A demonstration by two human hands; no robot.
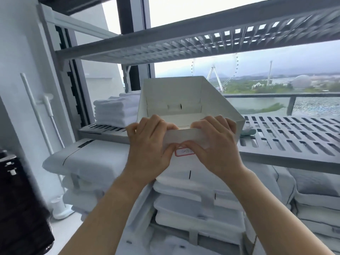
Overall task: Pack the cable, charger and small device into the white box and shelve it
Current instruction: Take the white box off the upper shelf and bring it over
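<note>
The white box (217, 100) is an open-topped cardboard bin held at the level of the grey slatted shelf (294, 137), its far part over the shelf. My left hand (149, 144) and my right hand (215, 144) both grip its low front wall, fingers over the rim and thumbs pressed against the front beside a red-bordered label (184, 152). The part of the box floor that shows is bare. No cable, charger or small device is visible; my hands hide the near part of the inside.
Folded white towels (114, 109) lie on the shelf left of the box. A small pale object (248, 130) sits just right of it. Another slatted shelf (184, 39) runs overhead. Stacked white bedding packs (198, 208) fill the space below. A window is behind.
</note>
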